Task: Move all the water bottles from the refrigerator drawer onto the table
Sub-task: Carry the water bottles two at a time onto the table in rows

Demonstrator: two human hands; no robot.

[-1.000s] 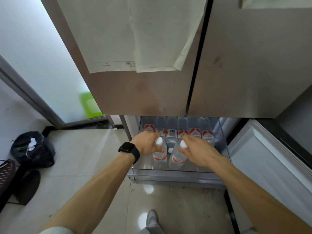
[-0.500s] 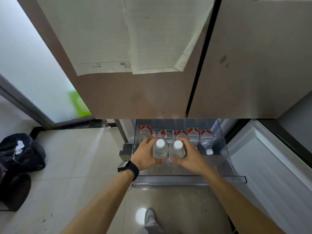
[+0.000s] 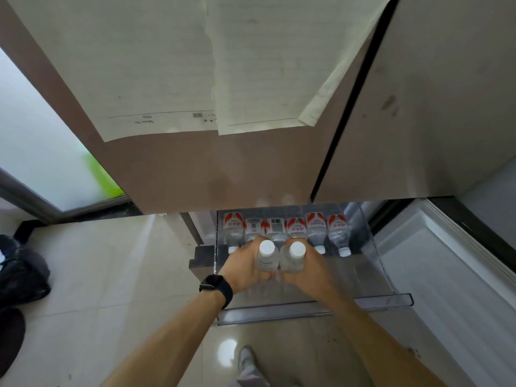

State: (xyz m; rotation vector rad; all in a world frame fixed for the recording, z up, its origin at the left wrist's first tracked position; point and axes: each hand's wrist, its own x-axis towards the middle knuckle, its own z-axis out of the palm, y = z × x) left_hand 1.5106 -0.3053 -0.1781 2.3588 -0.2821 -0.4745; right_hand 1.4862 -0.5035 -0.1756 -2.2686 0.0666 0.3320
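Two bottles (image 3: 266,259) upright: my left hand (image 3: 243,270) clamps one, my right hand (image 3: 310,270) the other, fingers wrapped, to clear the drawer (image 3: 307,306).

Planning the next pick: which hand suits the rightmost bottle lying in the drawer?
Right hand, likely: it sits nearer the rightmost bottle. But both it and the left hand are full, gripping upright bottles; unload first.

Clear, glossy plastic bottles (image 3: 267,260) with smooth white caps (image 3: 266,248) sit in the fingers (image 3: 250,248). Around the fingers, the drawer (image 3: 307,310) is transparent plastic; below them, polished floor tiles (image 3: 111,275); above, matt paper sheets (image 3: 156,65).
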